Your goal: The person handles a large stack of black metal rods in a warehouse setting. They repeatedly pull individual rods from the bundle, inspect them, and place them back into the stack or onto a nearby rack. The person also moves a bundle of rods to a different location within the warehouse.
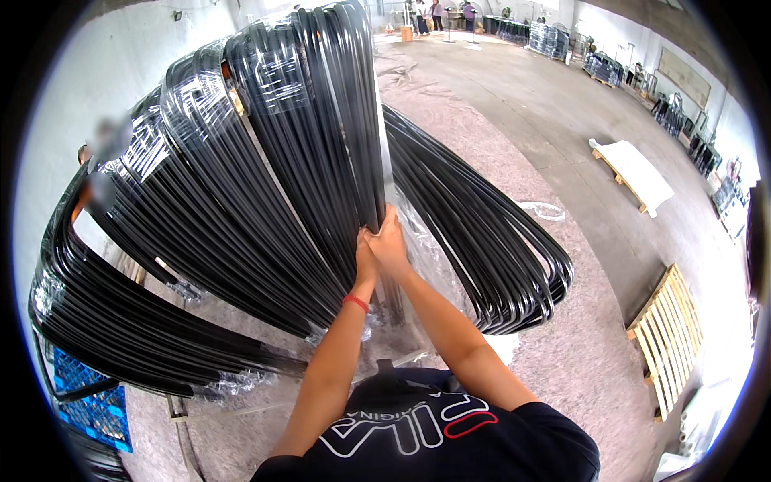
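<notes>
Several bundles of long black bent metal tubes [265, 161] lean in front of me, wrapped in clear plastic film [273, 76]. Both my hands meet at the right edge of the tallest bundle. My left hand [365, 255], with a red band at its wrist, pinches the film and the outer tubes. My right hand [389, 241] lies over it, fingers closed on the same edge of film. A further unwrapped bundle of black tubes [482, 233] fans out to the right behind my hands.
A blue plastic crate [92, 402] sits at the lower left. Wooden pallets [671, 333] lie on the concrete floor at right, one carrying white sheets [638, 173]. More black frames [550, 36] and several people [438, 14] stand far back in the hall.
</notes>
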`<control>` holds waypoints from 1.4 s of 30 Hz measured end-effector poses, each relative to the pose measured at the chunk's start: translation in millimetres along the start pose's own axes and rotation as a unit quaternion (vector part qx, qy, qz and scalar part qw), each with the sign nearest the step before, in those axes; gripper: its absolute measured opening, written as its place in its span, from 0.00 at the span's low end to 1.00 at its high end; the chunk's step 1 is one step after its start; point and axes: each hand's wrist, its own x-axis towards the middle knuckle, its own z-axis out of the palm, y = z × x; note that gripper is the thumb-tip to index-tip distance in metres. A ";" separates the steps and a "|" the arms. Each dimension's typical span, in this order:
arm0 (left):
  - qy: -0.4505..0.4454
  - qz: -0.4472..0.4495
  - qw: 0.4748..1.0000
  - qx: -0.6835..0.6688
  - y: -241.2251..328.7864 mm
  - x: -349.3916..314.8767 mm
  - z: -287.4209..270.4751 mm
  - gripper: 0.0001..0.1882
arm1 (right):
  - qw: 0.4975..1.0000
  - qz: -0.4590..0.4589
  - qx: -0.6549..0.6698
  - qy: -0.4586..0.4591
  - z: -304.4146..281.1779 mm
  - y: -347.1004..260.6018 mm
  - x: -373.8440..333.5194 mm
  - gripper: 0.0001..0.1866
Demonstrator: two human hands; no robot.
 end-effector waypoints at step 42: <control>-0.014 -0.067 0.998 -0.016 85.6 -16.4 -52.2 0.31 | 0.999 -0.024 -0.030 -0.020 -4.3 6.9 8.5 0.31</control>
